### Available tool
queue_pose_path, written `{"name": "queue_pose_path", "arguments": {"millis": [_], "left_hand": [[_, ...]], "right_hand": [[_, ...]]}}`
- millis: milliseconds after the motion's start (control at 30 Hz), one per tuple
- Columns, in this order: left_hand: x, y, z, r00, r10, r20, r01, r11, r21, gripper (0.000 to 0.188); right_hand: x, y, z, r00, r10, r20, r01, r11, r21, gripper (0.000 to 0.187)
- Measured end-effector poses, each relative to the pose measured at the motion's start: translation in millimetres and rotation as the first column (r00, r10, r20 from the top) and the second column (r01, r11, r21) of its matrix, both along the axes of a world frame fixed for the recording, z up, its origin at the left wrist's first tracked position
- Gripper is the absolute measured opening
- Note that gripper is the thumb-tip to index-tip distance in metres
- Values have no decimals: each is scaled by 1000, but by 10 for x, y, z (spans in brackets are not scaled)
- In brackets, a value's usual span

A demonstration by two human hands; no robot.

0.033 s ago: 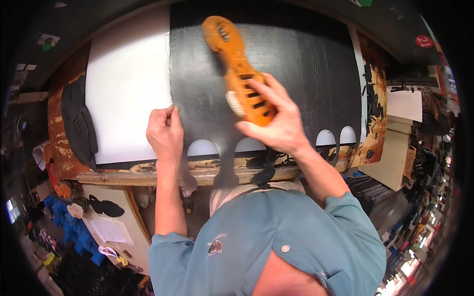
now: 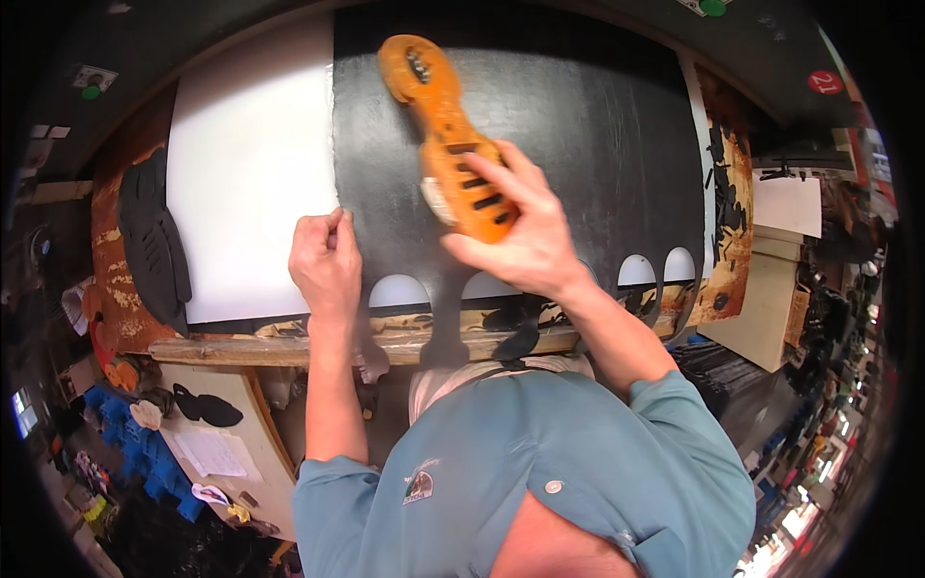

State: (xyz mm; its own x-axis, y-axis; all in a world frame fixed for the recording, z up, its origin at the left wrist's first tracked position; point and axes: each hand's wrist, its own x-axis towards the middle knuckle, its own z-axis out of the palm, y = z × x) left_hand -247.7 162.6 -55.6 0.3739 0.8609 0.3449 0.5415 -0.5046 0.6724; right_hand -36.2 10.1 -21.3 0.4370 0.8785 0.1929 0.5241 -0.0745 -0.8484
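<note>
layout of the counter [image 2: 241, 353], read left to right, with the black sheet [image 2: 597, 144] as landmark. well left of the black sheet lies a pile of dark sole-shaped pieces [image 2: 154, 241]. between that pile and the black sheet is a white sheet [image 2: 251, 173], its right side meeting the black sheet's left edge. the left hand [image 2: 326, 265] is at this same edge, toward the person's end; its fingers are curled in and its thumb meets the forefinger, though whether any of the edge is caught between them cannot be told. over the left half of the black sheet is the orange sole-shaped form [image 2: 445, 118]; whether it touches the sheet is unclear. its long axis slants from far left to near right across the sheet. the right hand [image 2: 528, 236], over the sheet's middle, is partly closed about the form's near end, thumb on the near side and fingers across the slotted part. the form thus reaches away from the right hand, leftward; the right hand is the nearer, the left standing apart from it. just beyond the black sheet's right edge lie dark offcuts [image 2: 729, 193].
</note>
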Motion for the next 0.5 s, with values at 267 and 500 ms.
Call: {"name": "queue_pose_path", "arguments": {"millis": [267,500], "left_hand": [[-97,61,-93,993,-91,70,92,996,-19,8],[-101,105,-47,989,-118,87,123,991,-53,9]], "right_hand": [[-621,881,-31,911,-68,406,111,990,-85,88],[-575,771,-282,933,-46,357,18,997,81,85]]}}
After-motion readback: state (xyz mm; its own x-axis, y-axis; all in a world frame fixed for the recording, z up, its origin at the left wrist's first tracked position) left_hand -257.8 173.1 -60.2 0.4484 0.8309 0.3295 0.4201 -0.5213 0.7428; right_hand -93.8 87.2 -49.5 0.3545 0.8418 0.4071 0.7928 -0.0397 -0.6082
